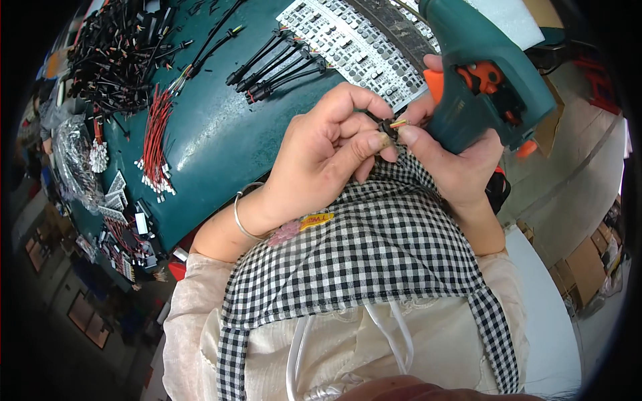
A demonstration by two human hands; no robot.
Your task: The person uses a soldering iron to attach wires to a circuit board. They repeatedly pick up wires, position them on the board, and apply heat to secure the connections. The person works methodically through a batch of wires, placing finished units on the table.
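Note:
My left hand (pixel 321 150) pinches a short black cable end (pixel 387 128) between thumb and fingers, above my lap. Thin coloured wires (pixel 399 123) stick out of that end toward the right, and my right thumb tip meets them. My right hand (pixel 461 160) is wrapped around a dark green pistol-shaped power tool (pixel 455 40) with orange parts. The tool covers much of that palm, though some fingertips show on its left side. Just beyond my hands lie white circuit board panels (pixel 364 57) dotted with small components.
Black cables with connectors (pixel 267 70) lie beside the panels on the green table (pixel 221 134). A big heap of black cables (pixel 114 60) fills the far left, near a bundle of red wires (pixel 157 130) and a clear plastic bag (pixel 77 157). Cardboard boxes (pixel 585 267) stand at right.

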